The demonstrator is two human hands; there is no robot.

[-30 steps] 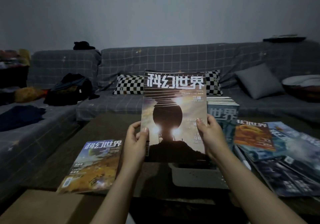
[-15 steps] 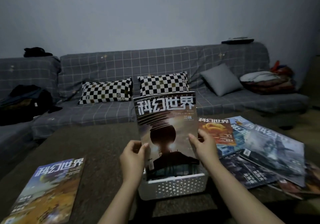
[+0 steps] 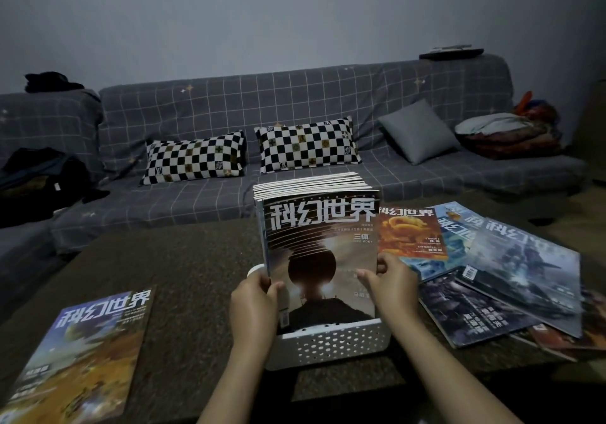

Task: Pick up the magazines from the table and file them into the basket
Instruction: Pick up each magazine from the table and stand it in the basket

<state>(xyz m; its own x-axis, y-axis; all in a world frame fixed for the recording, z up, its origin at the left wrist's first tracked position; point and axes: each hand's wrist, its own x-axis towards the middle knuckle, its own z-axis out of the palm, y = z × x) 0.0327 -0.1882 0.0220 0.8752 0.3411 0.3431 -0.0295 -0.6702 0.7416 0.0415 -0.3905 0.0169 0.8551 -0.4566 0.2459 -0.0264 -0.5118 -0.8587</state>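
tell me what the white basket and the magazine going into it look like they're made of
White perforated basket: looks like moulded plastic, matte, judging by the regular punched holes and rounded rim.
Dark-covered magazine with a black sphere: paper with a probably coated cover, showing thin page edges and a faint sheen, though the dim light leaves the gloss uncertain.

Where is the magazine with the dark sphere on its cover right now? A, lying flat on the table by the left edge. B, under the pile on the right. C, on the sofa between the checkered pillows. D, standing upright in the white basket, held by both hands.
D: the dark-sphere magazine stands upright in the white basket, gripped at its sides by the left hand and right hand.
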